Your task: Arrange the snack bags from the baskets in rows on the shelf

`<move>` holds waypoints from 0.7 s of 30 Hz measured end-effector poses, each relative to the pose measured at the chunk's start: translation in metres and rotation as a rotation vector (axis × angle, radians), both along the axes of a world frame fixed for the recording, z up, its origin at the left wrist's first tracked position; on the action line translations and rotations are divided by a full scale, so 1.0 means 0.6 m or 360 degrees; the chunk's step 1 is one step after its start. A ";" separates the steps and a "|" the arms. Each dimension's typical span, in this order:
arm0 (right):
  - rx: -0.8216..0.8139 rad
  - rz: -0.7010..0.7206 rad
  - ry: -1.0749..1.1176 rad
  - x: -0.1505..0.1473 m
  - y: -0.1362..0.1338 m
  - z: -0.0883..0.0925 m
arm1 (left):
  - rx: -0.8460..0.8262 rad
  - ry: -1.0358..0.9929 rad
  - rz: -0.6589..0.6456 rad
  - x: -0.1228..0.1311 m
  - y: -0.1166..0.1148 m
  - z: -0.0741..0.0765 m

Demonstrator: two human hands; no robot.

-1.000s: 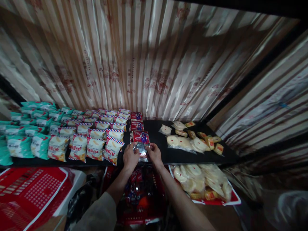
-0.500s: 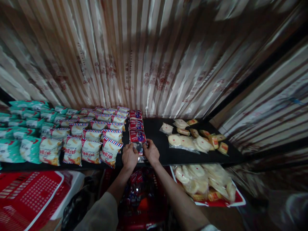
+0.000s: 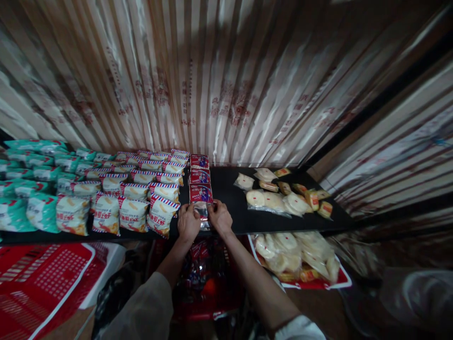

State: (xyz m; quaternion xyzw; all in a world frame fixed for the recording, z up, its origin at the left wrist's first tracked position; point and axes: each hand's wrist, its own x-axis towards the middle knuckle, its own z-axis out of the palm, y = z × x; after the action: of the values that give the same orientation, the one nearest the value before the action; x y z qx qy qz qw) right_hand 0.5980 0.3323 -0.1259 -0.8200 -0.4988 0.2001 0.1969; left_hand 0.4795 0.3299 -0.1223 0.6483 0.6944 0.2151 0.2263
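A row of flat red-and-purple snack packets [image 3: 201,192] runs front to back on a black shelf [image 3: 230,222]. At the near end of the row lies a shiny snack packet [image 3: 203,211], part of it hidden by my fingers. My left hand [image 3: 188,223] pinches its left edge with curled fingers. On the opposite edge, my right hand [image 3: 220,218] is closed in the same way. Just left of my left hand stand white puffed snack bags [image 3: 163,212] with red-and-blue striped tops.
Teal snack bags [image 3: 43,212] fill the shelf's left end. To the right lie clear bags of pale round pieces [image 3: 271,202] and small yellow packs [image 3: 312,200]. Below are a red basket [image 3: 67,269], a dark red crate of packets [image 3: 205,307] and a white-rimmed tray [image 3: 348,278]. Striped sheeting [image 3: 226,85] hangs behind.
The view has shifted slightly, so the shelf sits a little higher in the picture. Both hands stay on the near packet, and its printed face looks less visible now.
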 end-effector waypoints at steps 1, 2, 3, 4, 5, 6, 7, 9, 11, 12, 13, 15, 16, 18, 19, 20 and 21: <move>0.0043 0.0001 0.0013 0.000 -0.002 -0.002 | 0.0023 0.0008 0.0001 -0.002 -0.003 0.000; 0.0106 -0.0007 0.0027 0.000 -0.006 -0.004 | 0.0062 0.0019 0.0006 -0.003 -0.007 0.001; 0.0186 -0.0017 0.0042 0.001 -0.011 -0.005 | 0.0117 0.0028 0.0015 -0.005 -0.014 0.001; 0.0282 -0.0035 0.0062 0.002 -0.017 -0.006 | 0.0182 0.0029 0.0021 -0.007 -0.022 0.002; 0.0390 -0.0058 0.0092 0.003 -0.026 -0.007 | 0.0257 0.0015 0.0025 -0.010 -0.034 0.002; 0.0504 -0.0087 0.0136 0.004 -0.036 -0.006 | 0.0338 -0.0020 0.0016 -0.012 -0.049 0.001; 0.0618 -0.0124 0.0198 0.004 -0.049 -0.006 | 0.0418 -0.0079 -0.0011 -0.015 -0.066 -0.002; 0.0807 -0.0216 0.0364 0.003 -0.083 -0.008 | 0.0548 -0.0238 -0.0122 -0.020 -0.110 -0.011; 0.0917 -0.0288 0.0539 0.000 -0.126 -0.017 | 0.0520 -0.0379 -0.0266 -0.026 -0.158 -0.028; 0.0927 -0.0298 0.0618 -0.002 -0.149 -0.026 | 0.0399 -0.0414 -0.0326 -0.028 -0.182 -0.039; 0.0902 -0.0290 0.0684 -0.006 -0.172 -0.038 | 0.0215 -0.0425 -0.0355 -0.030 -0.204 -0.051; 0.0703 -0.0248 0.0777 -0.013 -0.215 -0.070 | -0.0258 -0.0401 -0.0333 -0.034 -0.240 -0.078; 0.0540 -0.0244 0.0775 -0.017 -0.232 -0.087 | -0.0394 -0.0379 -0.0290 -0.036 -0.253 -0.092; 0.0196 -0.0216 0.0723 -0.024 -0.259 -0.123 | -0.0583 -0.0345 -0.0205 -0.038 -0.267 -0.121; 0.0098 -0.0211 0.0714 -0.027 -0.267 -0.140 | -0.0652 -0.0339 -0.0176 -0.037 -0.271 -0.134; 0.0025 -0.0205 0.0713 -0.029 -0.273 -0.155 | -0.0717 -0.0344 -0.0155 -0.036 -0.271 -0.147; -0.0022 -0.0209 0.0723 -0.031 -0.277 -0.169 | -0.0773 -0.0359 -0.0138 -0.034 -0.270 -0.159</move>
State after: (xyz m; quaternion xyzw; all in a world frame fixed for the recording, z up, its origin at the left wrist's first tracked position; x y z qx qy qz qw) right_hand 0.5794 0.1664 -0.2272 -0.7858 -0.3860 0.3697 0.3110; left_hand 0.4593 0.1678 -0.2177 0.5762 0.6676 0.1030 0.4601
